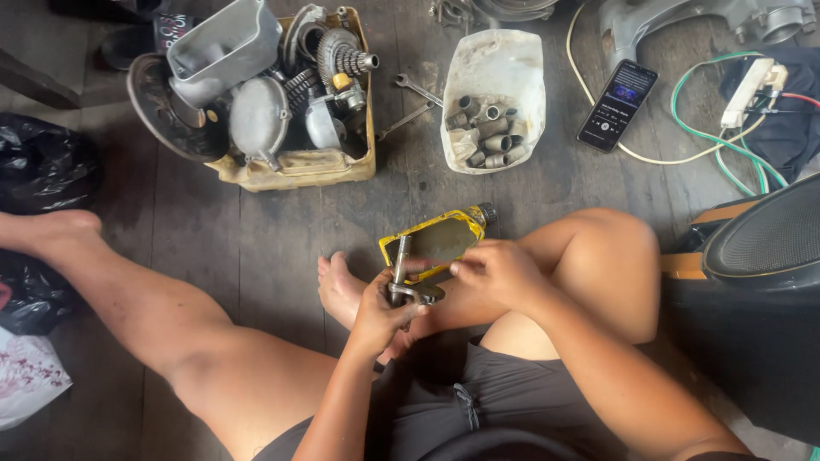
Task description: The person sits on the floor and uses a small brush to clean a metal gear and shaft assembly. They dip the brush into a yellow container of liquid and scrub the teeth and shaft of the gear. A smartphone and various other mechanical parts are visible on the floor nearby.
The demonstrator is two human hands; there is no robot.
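You hold a greasy grey metal shaft part [401,277] over a yellow cut-open plastic oil bottle [436,242], seemingly so drips fall into it. Your left hand [378,314] is closed around the part's lower end; your right hand [494,271] curls over the bottle's edge, steadying it. Nearby sit a white tub of steel sleeves [493,98] and a yellow crate of engine parts [295,166].

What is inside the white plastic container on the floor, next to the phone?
The white container holds a heap of short grey metal sockets in its lower half. Anything beneath the heap is covered.
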